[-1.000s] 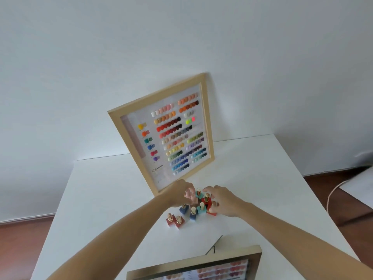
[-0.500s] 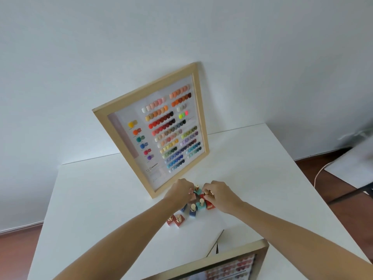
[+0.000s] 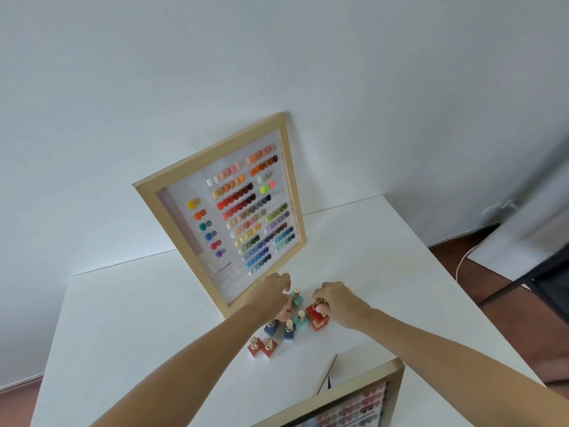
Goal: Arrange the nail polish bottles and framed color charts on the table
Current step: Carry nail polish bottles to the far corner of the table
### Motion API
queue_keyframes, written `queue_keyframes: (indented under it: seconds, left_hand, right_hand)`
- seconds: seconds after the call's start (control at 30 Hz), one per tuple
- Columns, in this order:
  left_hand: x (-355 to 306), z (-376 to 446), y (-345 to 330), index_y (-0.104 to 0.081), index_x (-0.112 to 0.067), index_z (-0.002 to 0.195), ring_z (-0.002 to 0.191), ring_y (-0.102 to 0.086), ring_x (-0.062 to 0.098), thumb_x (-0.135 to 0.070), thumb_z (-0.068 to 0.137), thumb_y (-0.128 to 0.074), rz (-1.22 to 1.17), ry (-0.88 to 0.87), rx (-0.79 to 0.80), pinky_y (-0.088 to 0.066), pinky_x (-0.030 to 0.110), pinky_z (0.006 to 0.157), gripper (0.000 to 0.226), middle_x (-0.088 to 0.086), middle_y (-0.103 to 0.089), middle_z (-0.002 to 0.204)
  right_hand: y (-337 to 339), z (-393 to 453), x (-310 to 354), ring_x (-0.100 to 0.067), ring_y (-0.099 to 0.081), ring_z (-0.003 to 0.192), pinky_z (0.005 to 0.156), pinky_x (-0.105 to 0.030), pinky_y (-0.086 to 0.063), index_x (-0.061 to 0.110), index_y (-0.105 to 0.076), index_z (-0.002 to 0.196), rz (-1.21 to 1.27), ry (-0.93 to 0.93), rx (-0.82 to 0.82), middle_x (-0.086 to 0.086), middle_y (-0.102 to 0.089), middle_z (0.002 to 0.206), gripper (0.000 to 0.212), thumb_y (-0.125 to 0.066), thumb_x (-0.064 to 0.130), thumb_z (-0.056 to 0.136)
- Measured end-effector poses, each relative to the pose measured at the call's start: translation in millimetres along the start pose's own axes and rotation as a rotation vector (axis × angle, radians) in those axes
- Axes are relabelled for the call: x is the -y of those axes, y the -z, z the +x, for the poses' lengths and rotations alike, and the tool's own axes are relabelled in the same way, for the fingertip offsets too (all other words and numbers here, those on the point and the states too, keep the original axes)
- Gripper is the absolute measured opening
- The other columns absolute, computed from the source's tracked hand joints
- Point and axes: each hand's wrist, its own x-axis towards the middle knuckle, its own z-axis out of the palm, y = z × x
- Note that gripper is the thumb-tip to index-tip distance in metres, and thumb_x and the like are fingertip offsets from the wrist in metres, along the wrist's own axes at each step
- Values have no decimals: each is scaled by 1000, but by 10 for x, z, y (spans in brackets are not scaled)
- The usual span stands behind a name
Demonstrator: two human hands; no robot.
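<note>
the right hand [image 3: 337,303] has its fingertips [image 3: 320,307] pinched together on the gold cap of a red bottle [image 3: 317,318], just right of frame centre. the left hand [image 3: 271,292] sits to its left, fingers curled downward over a pink bottle [image 3: 284,312]; whether they are clamped on it cannot be told, as the hand hides the contact.

between the two hands stands a teal bottle [image 3: 297,298]. a second teal bottle [image 3: 300,321] stands just left of the red one. below these, two navy bottles [image 3: 289,331] stand side by side, and lower still two dark red bottles [image 3: 261,348] touch each other. all visible bottles are upright on the white table [image 3: 138,318].

a large framed color chart [image 3: 228,217] stands tilted behind the cluster, centre frame, its top edge leaning on the white wall [image 3: 277,57]. a second framed chart [image 3: 354,399] shows partly at the bottom edge of the frame, right of centre.
</note>
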Motion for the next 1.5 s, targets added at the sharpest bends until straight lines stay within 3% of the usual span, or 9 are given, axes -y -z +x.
queue_keyframes:
  seconds: [0.17,0.47,0.57,0.7,0.87,0.97,1.23,1.43,1.5]
  left_hand:
    - [61,-51,20,-45,-28,123,99,-57,23,-38,88,-61,113,-56,134,-53,35,84,39,2,-51,124]
    - [-34,-40,-53,-66,-14,116,97,-62,26,-9,92,-54,99,-60,231,-52,32,90,27,9,-63,109]
    - [-64,-15,-22,-70,-7,98,80,-54,21,-3,89,-56,121,-42,259,-51,28,80,17,3,-55,89]
    - [-57,1,53,-66,-11,85,76,-50,18,-4,87,-61,171,-72,260,-49,25,73,9,0,-53,84]
    - [-32,-9,317,-69,-10,114,100,-66,18,-2,91,-58,179,-117,147,-52,21,84,27,5,-69,114]
    - [-106,-4,560,-69,-9,112,104,-64,16,-7,91,-58,198,-102,94,-52,22,86,24,5,-69,114]
    - [-887,292,948,-71,-12,109,100,-65,17,-13,91,-56,191,-76,-9,-52,24,91,23,1,-70,110]
    - [-1687,858,563,-74,-9,102,94,-67,22,-6,88,-52,93,-146,7,-55,28,78,27,5,-73,104]
    - [-1910,1087,361,-74,-5,97,85,-65,18,-1,85,-53,35,-147,30,-53,21,69,25,4,-74,102]
  right_hand:
    - [-7,1,-43,-22,-56,83,71,-22,-40,9,-67,105,-1,-3,16,-11,-60,96,18,-57,11,90]
    - [26,25,-137,-26,-60,91,77,-26,-45,10,-67,110,1,3,25,-13,-62,101,22,-57,11,90]
    - [48,5,-188,-26,-60,91,78,-28,-47,10,-67,109,10,-13,19,-12,-63,101,21,-58,12,90]
    - [107,-62,-294,-27,-61,88,75,-27,-46,9,-68,106,41,-36,-8,-13,-63,98,19,-59,9,89]
    - [262,-169,-508,-19,-54,83,75,-25,-42,10,-68,107,89,-54,-61,-10,-61,98,20,-60,11,88]
    - [420,-253,-706,-17,-51,84,78,-28,-45,10,-68,105,106,-82,-100,-11,-61,97,19,-60,10,88]
    - [868,-501,-1433,-18,-53,86,80,-25,-43,9,-69,105,112,-165,-225,-11,-63,97,19,-62,10,87]
    - [1164,-623,-2073,-27,-61,94,88,-31,-44,6,-69,104,113,-230,-299,-14,-68,99,20,-64,11,86]
    - [1226,-630,-2266,-29,-62,95,90,-33,-46,4,-69,104,119,-245,-313,-16,-68,100,19,-64,10,86]
